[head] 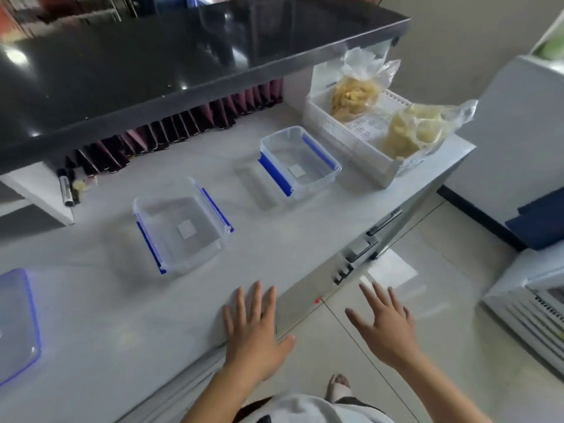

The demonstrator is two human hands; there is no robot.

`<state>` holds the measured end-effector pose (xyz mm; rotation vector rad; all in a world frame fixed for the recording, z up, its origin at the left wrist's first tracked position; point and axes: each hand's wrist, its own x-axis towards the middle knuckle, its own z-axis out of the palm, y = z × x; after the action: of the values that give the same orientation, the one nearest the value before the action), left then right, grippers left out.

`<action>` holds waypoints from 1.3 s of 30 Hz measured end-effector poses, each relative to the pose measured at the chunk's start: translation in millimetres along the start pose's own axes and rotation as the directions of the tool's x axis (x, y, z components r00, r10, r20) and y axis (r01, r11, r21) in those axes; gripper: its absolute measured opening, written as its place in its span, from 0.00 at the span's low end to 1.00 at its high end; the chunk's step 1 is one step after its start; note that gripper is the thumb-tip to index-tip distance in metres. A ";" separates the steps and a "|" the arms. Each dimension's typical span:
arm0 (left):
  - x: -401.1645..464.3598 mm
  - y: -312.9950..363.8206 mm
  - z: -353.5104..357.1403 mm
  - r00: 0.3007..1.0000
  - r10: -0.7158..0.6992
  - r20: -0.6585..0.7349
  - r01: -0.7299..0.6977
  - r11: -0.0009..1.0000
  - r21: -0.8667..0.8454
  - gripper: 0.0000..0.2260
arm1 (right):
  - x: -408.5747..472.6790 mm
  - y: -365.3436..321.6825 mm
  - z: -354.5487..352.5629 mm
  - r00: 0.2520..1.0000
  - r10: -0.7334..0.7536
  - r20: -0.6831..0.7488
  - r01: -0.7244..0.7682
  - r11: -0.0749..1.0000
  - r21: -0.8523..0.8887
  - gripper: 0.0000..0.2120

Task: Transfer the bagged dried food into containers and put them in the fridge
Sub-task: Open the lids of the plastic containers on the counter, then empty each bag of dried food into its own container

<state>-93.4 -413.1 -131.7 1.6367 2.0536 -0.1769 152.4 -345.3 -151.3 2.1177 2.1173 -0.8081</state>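
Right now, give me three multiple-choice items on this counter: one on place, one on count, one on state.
1. Where are the bags of dried food?
A. in the white basket
B. in a container
C. on the floor

2. How many blue-latched clear containers stand open?
A. one
B. two
C. four

3. The left hand is:
A. gripping a bag
B. open, empty
C. holding a lid

Key: A, both bags sit in the basket; B, two stand lidless on the counter; B, fingers spread, holding nothing.

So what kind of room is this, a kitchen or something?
Probably a kitchen or pantry prep corner. A pale counter holds clear containers with blue clips, a white basket carries bags of dried food, and a white appliance, possibly a fridge, stands nearby.
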 end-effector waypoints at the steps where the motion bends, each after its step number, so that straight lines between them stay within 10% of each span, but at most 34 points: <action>1: 6.0 16.5 0.5 1.000 -0.014 -0.007 0.014 1.000 0.001 0.43 | 2.6 9.5 -7.4 0.999 -0.033 -0.016 0.033 0.999 0.022 0.35; 14: 70.5 180.4 -61.1 0.996 0.085 0.027 -0.081 0.990 -0.118 0.39 | 86.5 147.5 -135.9 0.983 -0.024 -0.183 0.056 0.984 0.171 0.39; 24: 188.6 299.7 -159.1 0.890 0.281 -0.359 -0.391 0.875 -0.285 0.35 | 194.1 148.2 -284.4 0.912 -0.240 -0.333 0.244 0.969 -0.030 0.37; 29: 253.2 323.1 -178.1 0.717 0.290 -0.633 -0.564 0.775 -0.284 0.16 | 258.2 114.0 -356.9 0.815 -0.453 -0.360 0.442 0.889 -0.119 0.36; 33: 279.2 324.4 -211.0 0.657 0.271 -0.704 -0.640 0.695 -0.329 0.06 | 304.2 97.2 -387.8 0.767 -0.575 -0.284 0.547 0.818 -0.178 0.16; 39: 285.0 325.7 -257.4 0.724 0.182 -0.666 -0.610 0.618 -0.495 0.05 | 338.0 86.9 -430.8 0.833 -0.509 -0.217 0.553 0.772 0.313 0.06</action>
<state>93.0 27.0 26.8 1.6851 1.6480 1.2549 353.0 125.1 62.8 1.7209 2.8974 -1.2346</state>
